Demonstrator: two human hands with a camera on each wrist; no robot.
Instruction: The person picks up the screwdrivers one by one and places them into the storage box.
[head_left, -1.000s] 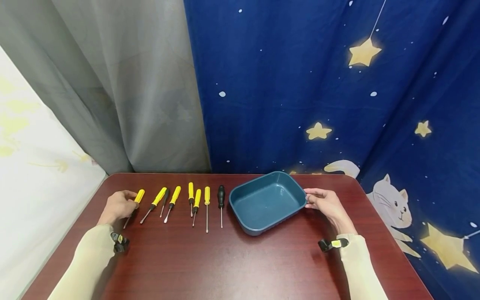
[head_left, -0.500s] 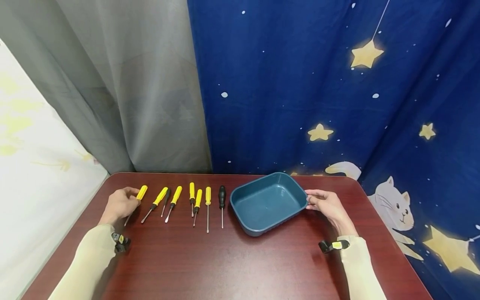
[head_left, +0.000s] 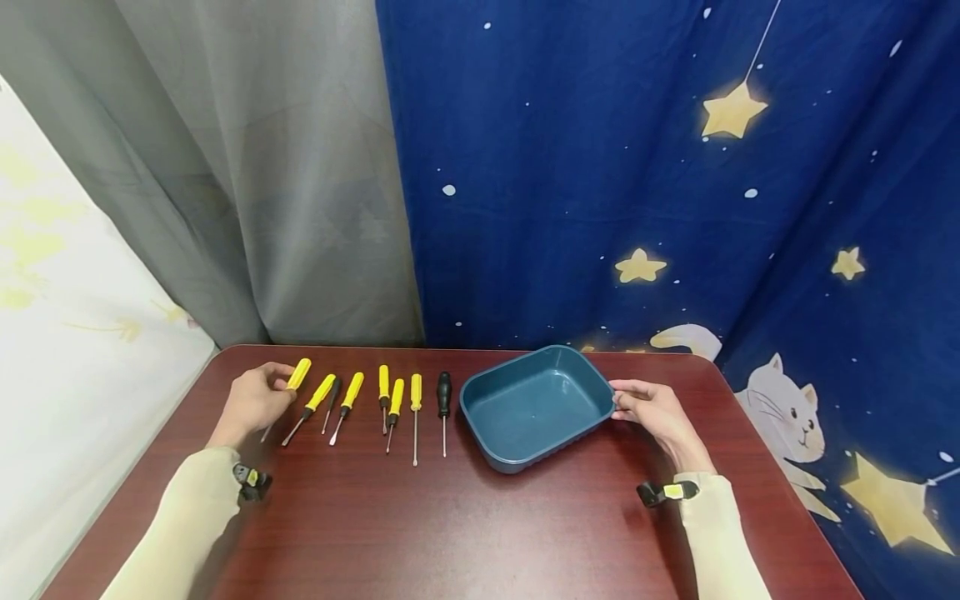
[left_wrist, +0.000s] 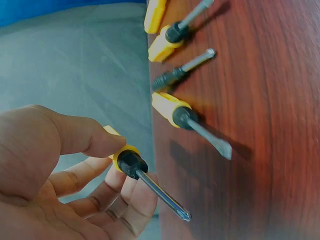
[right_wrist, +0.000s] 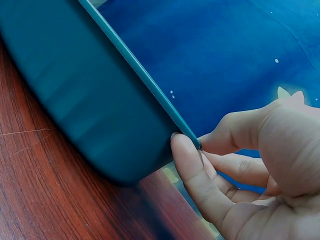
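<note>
At the left of the table, my left hand pinches a yellow-handled screwdriver. In the left wrist view the thumb and fingers hold its handle by the black collar, and the metal shaft points away from the palm, raised off the table. My right hand grips the right end of an empty blue plastic bin, which rests on the table. The right wrist view has thumb and fingers pinching the bin's rim at its corner.
Several screwdrivers lie in a row between hand and bin: a yellow one nearest the left hand, a small dark one, more yellow ones, and a black-handled one beside the bin. Curtains hang behind the reddish-brown table.
My left hand has lifted the screwdriver from the table and moved it slightly right and away from me. The right hand and the bin have stayed in place.
</note>
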